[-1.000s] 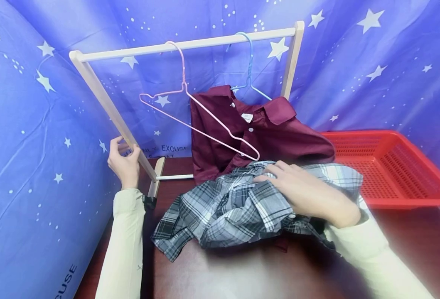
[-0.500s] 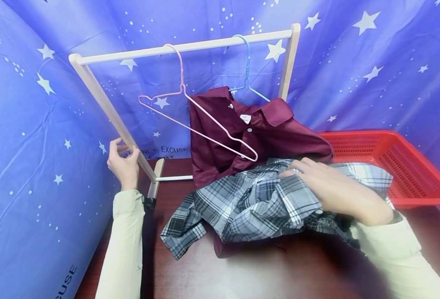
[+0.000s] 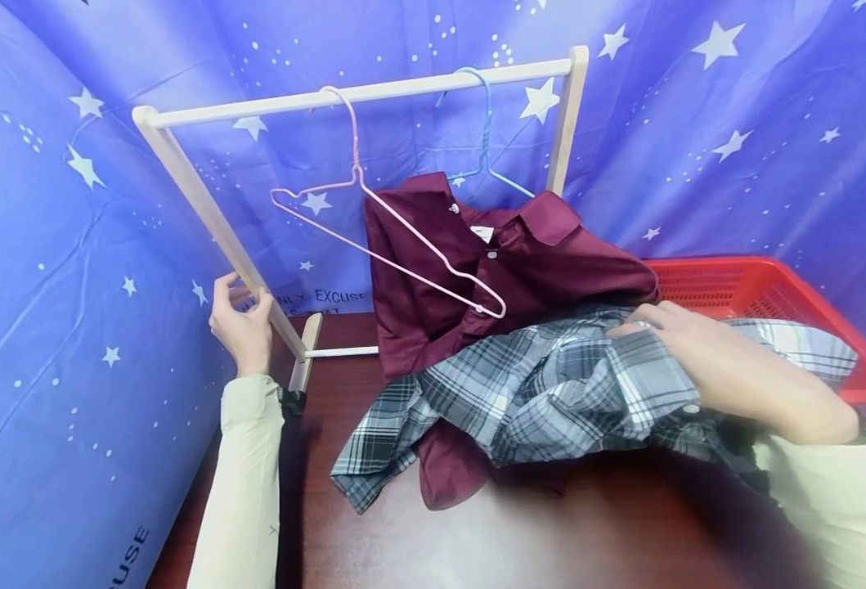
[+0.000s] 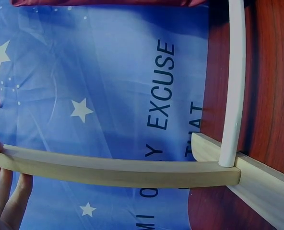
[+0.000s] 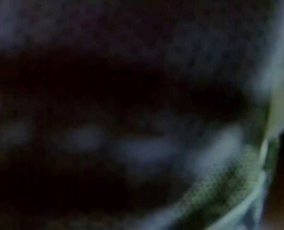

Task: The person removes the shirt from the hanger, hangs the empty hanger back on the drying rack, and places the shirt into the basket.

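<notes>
My left hand [image 3: 244, 323] grips the left upright of a wooden clothes rack [image 3: 204, 204], thumb on one side and fingers on the other, as the left wrist view also shows. My right hand [image 3: 727, 360] holds a grey plaid shirt [image 3: 506, 393] by its upper part; the fingertips are partly tucked into the cloth. The shirt's left end trails over the table in front of the rack. Behind it a maroon shirt [image 3: 433, 262] hangs on a blue hanger [image 3: 486, 123]. A bare pink hanger [image 3: 396, 245] hangs left of that. Dark, blurred cloth fills the right wrist view.
A red plastic basket [image 3: 778, 274] stands at the right, partly behind the plaid shirt and right arm. The rack's white lower bar [image 4: 235, 72] runs just above the brown table [image 3: 433, 540]. A blue star-printed curtain [image 3: 742, 196] encloses the back and left.
My right hand has moved right, dragging the plaid shirt toward the basket and uncovering the maroon shirt's lower part. The left hand stays on the upright.
</notes>
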A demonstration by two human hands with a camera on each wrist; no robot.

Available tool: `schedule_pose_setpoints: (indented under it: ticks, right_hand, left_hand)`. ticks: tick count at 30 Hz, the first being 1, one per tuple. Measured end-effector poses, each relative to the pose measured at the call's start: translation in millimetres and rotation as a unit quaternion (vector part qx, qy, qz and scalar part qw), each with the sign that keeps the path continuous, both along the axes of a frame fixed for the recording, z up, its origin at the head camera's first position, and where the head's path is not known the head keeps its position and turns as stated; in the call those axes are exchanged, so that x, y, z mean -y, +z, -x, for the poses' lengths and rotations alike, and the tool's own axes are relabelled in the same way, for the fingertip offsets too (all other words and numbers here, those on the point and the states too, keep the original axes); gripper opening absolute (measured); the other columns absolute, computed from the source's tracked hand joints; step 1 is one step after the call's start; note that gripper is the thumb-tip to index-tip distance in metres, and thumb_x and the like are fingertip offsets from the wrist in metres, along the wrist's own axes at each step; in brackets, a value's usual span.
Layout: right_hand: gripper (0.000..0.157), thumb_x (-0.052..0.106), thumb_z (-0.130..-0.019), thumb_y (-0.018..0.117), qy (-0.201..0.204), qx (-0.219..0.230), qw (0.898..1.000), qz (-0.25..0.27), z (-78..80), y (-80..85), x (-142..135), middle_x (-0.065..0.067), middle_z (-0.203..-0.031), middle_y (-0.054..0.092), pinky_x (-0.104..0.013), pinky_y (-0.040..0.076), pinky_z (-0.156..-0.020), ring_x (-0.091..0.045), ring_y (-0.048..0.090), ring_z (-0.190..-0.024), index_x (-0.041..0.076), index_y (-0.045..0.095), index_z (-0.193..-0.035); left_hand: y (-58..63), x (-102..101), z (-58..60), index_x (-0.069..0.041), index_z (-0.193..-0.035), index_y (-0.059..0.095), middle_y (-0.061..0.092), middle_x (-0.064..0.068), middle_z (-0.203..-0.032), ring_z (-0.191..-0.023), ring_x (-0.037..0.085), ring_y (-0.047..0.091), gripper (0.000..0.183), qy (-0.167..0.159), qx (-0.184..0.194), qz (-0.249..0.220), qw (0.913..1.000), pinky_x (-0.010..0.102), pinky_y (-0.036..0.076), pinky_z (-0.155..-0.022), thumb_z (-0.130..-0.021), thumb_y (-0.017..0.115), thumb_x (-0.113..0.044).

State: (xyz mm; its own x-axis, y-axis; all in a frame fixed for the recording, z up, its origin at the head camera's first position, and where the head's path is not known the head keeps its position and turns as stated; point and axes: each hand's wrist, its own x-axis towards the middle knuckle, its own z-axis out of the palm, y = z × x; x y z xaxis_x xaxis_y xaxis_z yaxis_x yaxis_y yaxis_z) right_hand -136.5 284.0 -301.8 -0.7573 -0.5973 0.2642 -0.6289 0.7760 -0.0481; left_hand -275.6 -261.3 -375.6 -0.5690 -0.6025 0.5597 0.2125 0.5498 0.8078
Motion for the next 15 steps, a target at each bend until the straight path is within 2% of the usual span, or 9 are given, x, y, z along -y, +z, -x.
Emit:
schedule_pose_setpoints:
  ticks: [3,6,8,11,13,15]
  right_hand:
    - [0.069,-0.009,-0.060,0.076,-0.019,-0.008,1.000,0.003,0.3,2.0,-14,-0.010,-0.120,0.061,-0.056,0.050,-0.087,-0.032,0.058,-0.111,0.017,0.065,-0.123]
    - [0.073,-0.014,-0.057,0.075,-0.044,-0.010,0.999,0.006,0.9,5.9,-28,-0.016,-0.121,0.060,-0.058,0.049,-0.086,-0.036,0.058,-0.110,0.013,0.063,-0.124]
    - [0.072,-0.009,-0.057,0.081,-0.060,-0.004,0.998,0.014,2.0,9.8,-37,-0.017,-0.123,0.058,-0.060,0.047,-0.087,-0.037,0.054,-0.114,0.013,0.064,-0.123]
    - [0.075,-0.002,-0.052,0.087,-0.078,-0.005,0.997,0.019,3.6,17.2,-52,-0.016,-0.123,0.057,-0.063,0.047,-0.082,-0.037,0.051,-0.115,0.013,0.064,-0.122]
    - [0.071,0.008,-0.055,0.090,-0.090,-0.007,0.996,0.022,4.6,21.2,-61,-0.012,-0.122,0.058,-0.062,0.046,-0.080,-0.033,0.049,-0.115,0.016,0.066,-0.121]
    - [0.069,0.009,-0.055,0.088,-0.092,-0.021,0.995,0.019,6.3,23.8,-71,-0.011,-0.119,0.059,-0.059,0.046,-0.079,-0.033,0.049,-0.110,0.015,0.066,-0.120]
  left_hand:
    - [0.6,0,0.7,-0.012,-0.113,0.067,0.070,0.006,-0.094,-0.085,0.006,0.064,0.032,0.001,0.002,0.005,1.0000,0.017,0.056,-0.074,-0.082,0.070,-0.013]
    - [0.8,1,1.4,-0.012,-0.113,0.067,0.070,0.006,-0.094,-0.086,0.008,0.065,0.032,0.002,0.000,0.005,1.0000,0.016,0.055,-0.074,-0.082,0.070,-0.013]
    - [0.7,1,1.8,-0.011,-0.113,0.067,0.069,0.006,-0.093,-0.086,0.010,0.065,0.032,0.001,-0.003,0.002,1.0000,0.015,0.055,-0.073,-0.081,0.070,-0.012]
    - [0.5,1,2.2,-0.011,-0.113,0.067,0.069,0.005,-0.093,-0.087,0.011,0.065,0.032,0.001,-0.006,0.001,1.0000,0.014,0.054,-0.073,-0.081,0.070,-0.012]
    - [-0.1,1,2.2,-0.011,-0.113,0.067,0.069,0.005,-0.093,-0.087,0.010,0.065,0.032,0.003,-0.003,0.002,1.0000,0.014,0.054,-0.073,-0.081,0.070,-0.012]
    - [-1.1,0,1.7,-0.011,-0.114,0.067,0.069,0.006,-0.094,-0.087,0.009,0.065,0.033,0.005,0.001,0.005,1.0000,0.014,0.054,-0.072,-0.081,0.070,-0.013]
